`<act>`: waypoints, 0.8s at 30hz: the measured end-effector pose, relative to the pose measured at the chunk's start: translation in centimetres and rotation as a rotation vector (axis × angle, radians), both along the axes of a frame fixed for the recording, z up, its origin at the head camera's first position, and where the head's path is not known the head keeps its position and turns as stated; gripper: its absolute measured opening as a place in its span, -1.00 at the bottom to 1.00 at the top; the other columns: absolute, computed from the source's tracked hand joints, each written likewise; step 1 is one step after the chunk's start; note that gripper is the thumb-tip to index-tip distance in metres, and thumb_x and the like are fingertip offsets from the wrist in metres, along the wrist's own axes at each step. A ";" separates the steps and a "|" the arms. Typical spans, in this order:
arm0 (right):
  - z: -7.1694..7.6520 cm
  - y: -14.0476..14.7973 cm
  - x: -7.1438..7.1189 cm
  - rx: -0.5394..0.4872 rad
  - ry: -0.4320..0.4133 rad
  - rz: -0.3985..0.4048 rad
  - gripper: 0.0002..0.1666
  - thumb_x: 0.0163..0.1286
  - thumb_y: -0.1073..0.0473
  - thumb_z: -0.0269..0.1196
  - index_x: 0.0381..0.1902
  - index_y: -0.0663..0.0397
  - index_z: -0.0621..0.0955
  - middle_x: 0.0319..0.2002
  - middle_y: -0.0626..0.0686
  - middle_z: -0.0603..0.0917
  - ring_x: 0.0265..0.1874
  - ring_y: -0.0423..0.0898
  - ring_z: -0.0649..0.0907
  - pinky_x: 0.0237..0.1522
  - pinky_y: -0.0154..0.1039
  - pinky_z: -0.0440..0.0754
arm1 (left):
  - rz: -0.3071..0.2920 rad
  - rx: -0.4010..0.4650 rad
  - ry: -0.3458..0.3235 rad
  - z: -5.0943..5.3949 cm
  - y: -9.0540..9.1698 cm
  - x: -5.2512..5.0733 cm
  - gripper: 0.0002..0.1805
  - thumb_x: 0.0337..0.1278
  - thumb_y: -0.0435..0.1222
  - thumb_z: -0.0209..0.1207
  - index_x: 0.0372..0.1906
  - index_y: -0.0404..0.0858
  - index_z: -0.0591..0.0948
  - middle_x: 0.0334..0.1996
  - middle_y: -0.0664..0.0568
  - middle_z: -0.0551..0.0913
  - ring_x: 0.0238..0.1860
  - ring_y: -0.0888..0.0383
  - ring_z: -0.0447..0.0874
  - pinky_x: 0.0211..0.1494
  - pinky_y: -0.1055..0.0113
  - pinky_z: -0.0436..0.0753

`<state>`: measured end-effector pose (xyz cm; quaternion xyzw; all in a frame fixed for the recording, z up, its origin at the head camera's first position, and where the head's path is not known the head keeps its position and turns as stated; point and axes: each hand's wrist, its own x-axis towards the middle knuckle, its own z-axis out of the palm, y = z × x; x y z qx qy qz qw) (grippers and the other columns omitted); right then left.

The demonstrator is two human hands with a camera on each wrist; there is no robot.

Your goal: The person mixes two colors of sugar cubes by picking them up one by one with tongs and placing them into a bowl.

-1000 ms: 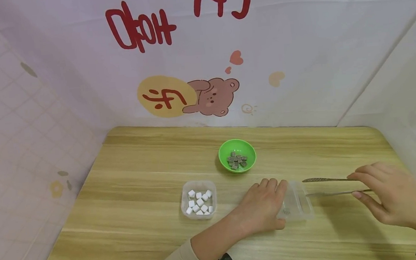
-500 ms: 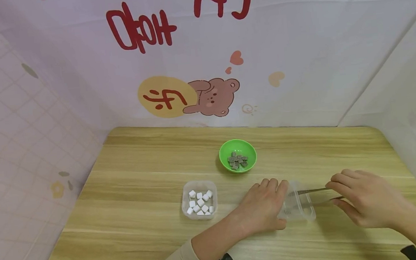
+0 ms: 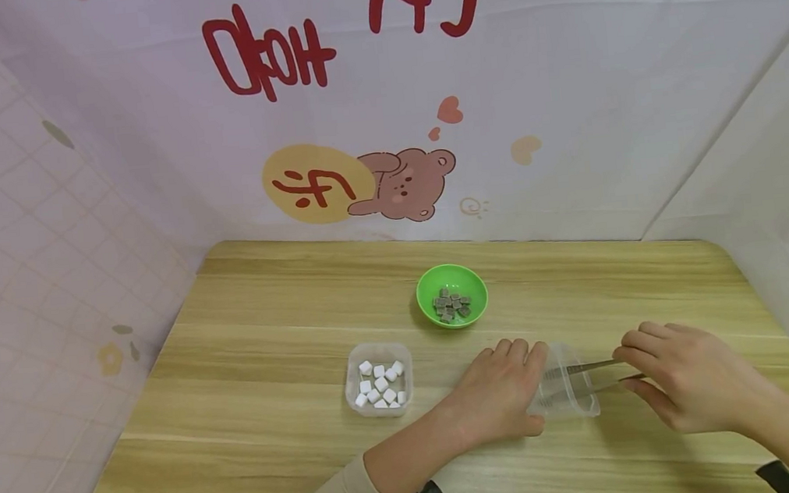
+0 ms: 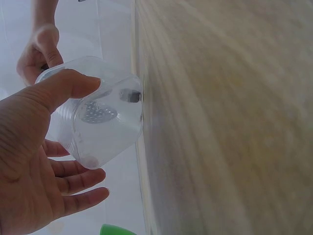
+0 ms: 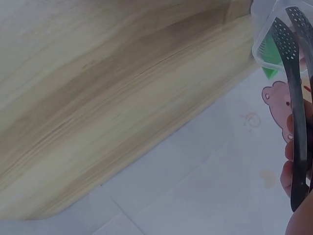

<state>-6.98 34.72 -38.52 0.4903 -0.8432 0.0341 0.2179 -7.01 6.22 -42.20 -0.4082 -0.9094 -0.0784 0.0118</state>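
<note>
A clear plastic container (image 3: 570,388) lies on its side on the table, and my left hand (image 3: 502,390) grips it from the left with thumb and fingers around its walls. Through its base in the left wrist view a small dark cube (image 4: 130,95) shows near the table side, beside a perforated tong tip (image 4: 98,112). My right hand (image 3: 695,381) holds metal tongs (image 3: 598,366) whose two arms reach into the container's mouth. In the right wrist view the perforated tong ends (image 5: 286,41) stand apart inside the container.
A green bowl (image 3: 427,310) with several grey-brown cubes stands behind and left of the container. A square clear box (image 3: 351,383) with several white cubes sits to the left. A printed cloth wall (image 3: 548,68) rises behind the table.
My right hand has moved left, bringing the tong ends from outside the container's mouth to inside it. The left hand has stayed in place; the container's mouth has tilted slightly.
</note>
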 end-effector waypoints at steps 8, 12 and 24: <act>-0.5 -0.7 0.3 0.010 -0.033 0.041 -0.49 0.64 -0.06 -0.14 -0.32 0.02 0.64 -0.34 -0.17 0.55 -0.42 -0.23 0.44 -0.39 -0.32 0.51 | 0.002 0.003 0.011 0.0 0.0 0.0 -0.22 -0.06 0.19 0.49 0.09 -0.12 0.36 -0.27 0.17 0.35 -0.27 0.23 0.30 -0.31 0.46 0.28; -1.0 -0.8 0.5 0.007 -0.060 0.034 -0.46 0.68 -0.05 -0.14 -0.36 0.03 0.64 -0.37 -0.17 0.53 -0.44 -0.24 0.42 -0.41 -0.33 0.50 | -0.002 0.004 0.018 0.0 0.0 0.0 -0.23 -0.07 0.19 0.48 0.08 -0.12 0.37 -0.28 0.17 0.36 -0.27 0.23 0.31 -0.32 0.46 0.27; -0.9 0.3 0.7 -0.108 -0.025 -0.042 -0.44 0.67 -0.12 -0.08 -0.36 0.02 0.69 -0.35 -0.16 0.62 -0.46 -0.25 0.51 -0.41 -0.35 0.54 | 0.000 0.003 0.011 -0.2 0.1 -0.1 -0.21 -0.07 0.20 0.49 0.10 -0.12 0.37 -0.27 0.17 0.37 -0.25 0.23 0.33 -0.31 0.46 0.29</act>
